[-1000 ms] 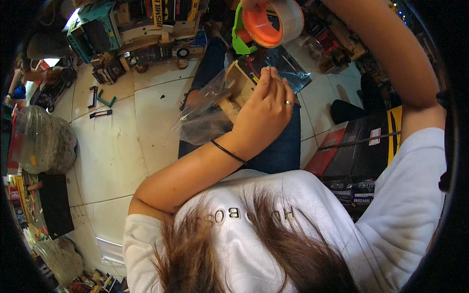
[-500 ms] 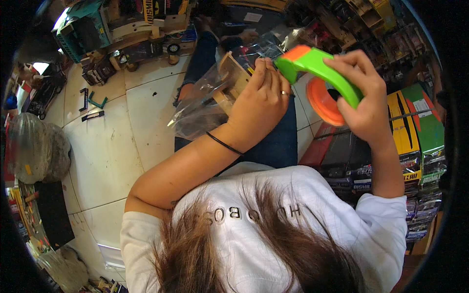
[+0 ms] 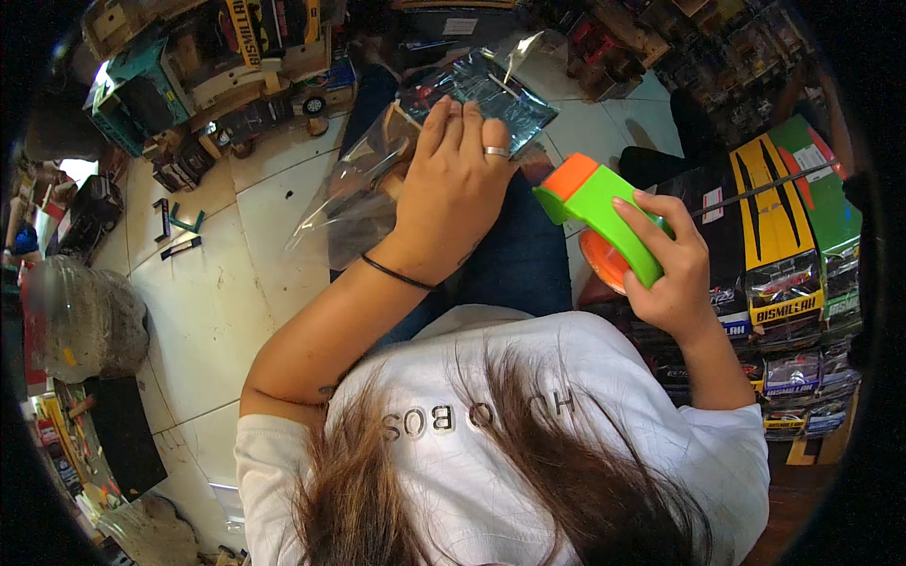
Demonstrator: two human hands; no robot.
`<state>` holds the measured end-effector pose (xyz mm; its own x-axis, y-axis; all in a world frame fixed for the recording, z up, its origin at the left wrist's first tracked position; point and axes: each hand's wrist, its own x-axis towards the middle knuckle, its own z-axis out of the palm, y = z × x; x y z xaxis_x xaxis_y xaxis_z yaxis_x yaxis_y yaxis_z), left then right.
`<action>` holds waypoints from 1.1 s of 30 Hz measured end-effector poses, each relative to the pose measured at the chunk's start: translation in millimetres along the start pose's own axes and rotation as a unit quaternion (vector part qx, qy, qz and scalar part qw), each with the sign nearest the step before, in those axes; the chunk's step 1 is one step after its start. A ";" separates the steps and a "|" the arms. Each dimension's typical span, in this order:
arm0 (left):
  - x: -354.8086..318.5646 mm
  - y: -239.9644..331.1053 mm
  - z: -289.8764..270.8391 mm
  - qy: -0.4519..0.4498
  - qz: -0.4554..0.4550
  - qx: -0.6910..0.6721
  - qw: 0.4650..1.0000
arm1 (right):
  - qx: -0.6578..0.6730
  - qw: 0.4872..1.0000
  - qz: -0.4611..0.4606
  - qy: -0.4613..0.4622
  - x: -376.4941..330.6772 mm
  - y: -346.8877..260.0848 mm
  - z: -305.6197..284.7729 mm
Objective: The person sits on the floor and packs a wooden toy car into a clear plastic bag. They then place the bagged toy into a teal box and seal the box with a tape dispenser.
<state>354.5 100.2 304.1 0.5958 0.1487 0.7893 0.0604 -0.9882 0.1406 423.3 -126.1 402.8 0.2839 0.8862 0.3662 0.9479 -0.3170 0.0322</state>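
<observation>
Two hands at work in the single head view, seen from above over long brown hair and a white shirt [image 3: 528,443]. Left hand [image 3: 453,193], ring on one finger and a thin black band at the wrist, laid palm-down with fingers [image 3: 451,127] together and pressed flat on a clear plastic bag [image 3: 354,203] holding a pale, boxy item, all resting on the lap over blue jeans [image 3: 514,264]. Beyond the fingertips, a second, darker shiny packet [image 3: 481,90], touching or just under them; hard to tell which. Right hand [image 3: 675,269] clamped around a green tape dispenser [image 3: 595,212] with an orange tip and an orange roll below, held just beside the left hand, its tip near the bag but apart from it. Around the lap: pale floor tiles [image 3: 217,283], small dark parts [image 3: 179,226] lying loose on the tiles to the left, a bulging wrapped bundle [image 3: 90,321] farther left, stacked toy-car boxes [image 3: 783,245] to the right. Likely trouble from here: slick plastic sliding under the flat palm once the dispenser pulls, leaving the fold open or the tape crooked; tape catching on the left fingertips, so close to the dispenser's tip; bag and contents slipping off the sloping lap onto the tiles, since only downward pressure keeps them there.
</observation>
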 end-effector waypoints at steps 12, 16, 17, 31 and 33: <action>14.2 24.2 -14.2 -0.174 0.217 0.425 0.862 | -0.120 0.868 0.028 -0.482 23.1 0.6 41.6; -1.9 22.9 7.9 -0.139 0.256 0.554 0.780 | 0.042 0.974 0.160 -0.156 -16.0 50.8 80.1; -9.7 23.4 13.3 -0.188 0.267 0.559 0.762 | 0.070 0.977 0.192 -0.060 -26.3 71.8 93.4; 49.2 3.5 -23.3 -0.181 0.011 0.233 0.955 | 0.122 0.808 0.575 0.038 -81.5 206.2 364.0; 54.8 1.5 -20.1 -0.318 -0.038 0.188 0.929 | 0.135 0.865 0.453 0.168 -35.8 168.6 306.2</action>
<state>371.1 107.6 359.5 0.9236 0.2846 0.2569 0.3251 -0.9366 -0.1311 617.3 -107.7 110.3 0.9129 0.1527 0.3786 0.3705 -0.6993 -0.6113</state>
